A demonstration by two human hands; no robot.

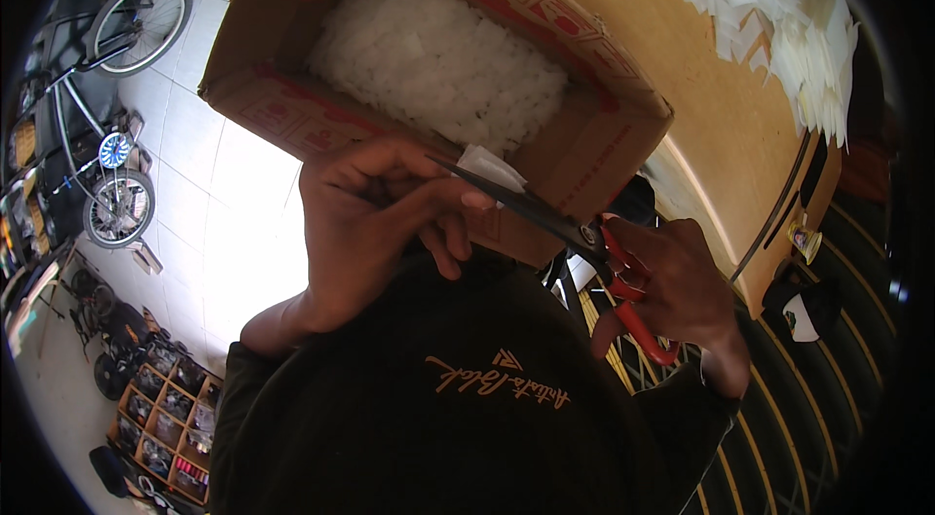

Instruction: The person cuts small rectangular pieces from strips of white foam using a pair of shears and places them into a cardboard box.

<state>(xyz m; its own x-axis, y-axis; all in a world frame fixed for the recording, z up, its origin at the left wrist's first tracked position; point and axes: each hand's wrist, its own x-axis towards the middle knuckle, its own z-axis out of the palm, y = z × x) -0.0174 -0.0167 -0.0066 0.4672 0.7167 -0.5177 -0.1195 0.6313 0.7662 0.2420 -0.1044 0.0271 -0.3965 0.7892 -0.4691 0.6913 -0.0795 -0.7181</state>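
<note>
While right hand (pixel 682 270) grips red-handled scissors with slim black blades (pixel 587 235), long axis runs slantwise, tips up-left, handles lower right, at near side of brown-and-red cardboard box (pixel 584 160) holding white flaky pieces (pixel 438 57). Right fingers wrapped round handles. Left hand (pixel 360 208) half-curled, thumb beside blades, near small white piece (pixel 492 167); cannot tell if pinched.

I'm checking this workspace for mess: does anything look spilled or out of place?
Mostly no: the white pieces lie inside the cardboard box, with no spill visible. Only the white strips on the table at upper right look untidy, fanned out loosely at mixed angles.
</note>
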